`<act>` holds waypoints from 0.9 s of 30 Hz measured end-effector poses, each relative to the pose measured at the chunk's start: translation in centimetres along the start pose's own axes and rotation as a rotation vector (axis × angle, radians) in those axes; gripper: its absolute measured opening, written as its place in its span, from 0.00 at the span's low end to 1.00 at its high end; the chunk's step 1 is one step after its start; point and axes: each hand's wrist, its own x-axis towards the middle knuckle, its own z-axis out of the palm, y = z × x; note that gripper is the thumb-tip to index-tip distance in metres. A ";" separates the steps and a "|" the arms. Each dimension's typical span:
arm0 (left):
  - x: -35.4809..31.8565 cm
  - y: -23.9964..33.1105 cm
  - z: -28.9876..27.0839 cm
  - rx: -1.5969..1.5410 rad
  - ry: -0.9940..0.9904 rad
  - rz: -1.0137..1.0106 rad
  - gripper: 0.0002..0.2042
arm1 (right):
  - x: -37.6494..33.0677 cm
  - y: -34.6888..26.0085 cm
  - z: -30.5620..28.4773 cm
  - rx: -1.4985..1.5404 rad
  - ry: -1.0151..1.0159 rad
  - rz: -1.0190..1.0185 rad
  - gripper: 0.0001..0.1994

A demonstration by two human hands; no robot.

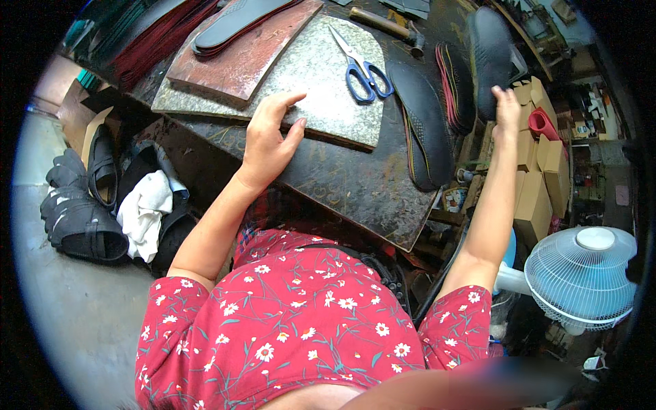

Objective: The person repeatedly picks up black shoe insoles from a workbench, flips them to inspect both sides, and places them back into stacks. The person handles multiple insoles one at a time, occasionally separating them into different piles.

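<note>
My left hand (pixel 268 140) rests flat, fingers apart, on the near edge of a speckled grey stone slab (pixel 321 75) on the dark worktable (pixel 355 184). It holds nothing. My right hand (pixel 506 113) reaches out to the far right and grips the lower end of a black shoe sole (pixel 489 55) standing at the table's right edge. Blue-handled scissors (pixel 362 68) lie on the slab. Another black sole (pixel 427 123) lies on the table between my hands, next to a stack of red-edged soles (pixel 456 85).
A reddish board (pixel 239 61) with dark insoles (pixel 236 20) sits at the back left. A hammer (pixel 389 27) lies at the back. Black sandals (pixel 82 212) and a white cloth (pixel 145 212) lie on the floor left. Cardboard boxes (pixel 540 184) and a white fan (pixel 581 277) stand right.
</note>
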 end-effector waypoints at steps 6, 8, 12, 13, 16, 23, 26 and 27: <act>0.4 0.1 0.0 0.026 0.017 0.058 0.16 | 2.9 8.2 0.3 -1.004 -0.236 0.070 0.36; 0.5 0.1 0.0 0.008 0.014 0.062 0.15 | 1.3 6.3 0.3 -1.116 -0.095 -0.158 0.34; 0.5 -0.1 0.0 0.009 0.015 0.068 0.14 | -5.3 -1.4 1.1 -0.791 -0.161 -0.277 0.25; 0.5 -0.1 0.0 0.013 0.010 0.073 0.14 | -7.4 -3.2 1.6 -0.775 -0.324 -0.159 0.28; 0.5 -0.2 0.1 0.037 0.002 0.102 0.13 | -14.6 -6.1 2.8 -1.117 -0.648 -0.064 0.40; 0.5 -0.1 0.1 0.064 -0.021 0.116 0.12 | -17.3 -4.1 2.0 -0.808 -0.407 -0.126 0.37; 0.4 -0.1 0.1 0.047 -0.015 0.100 0.11 | -16.3 -2.4 1.0 -0.638 -0.378 -0.084 0.35; 0.4 -0.1 0.1 0.051 -0.018 0.098 0.11 | -16.0 -2.1 0.7 -0.560 -0.389 -0.034 0.35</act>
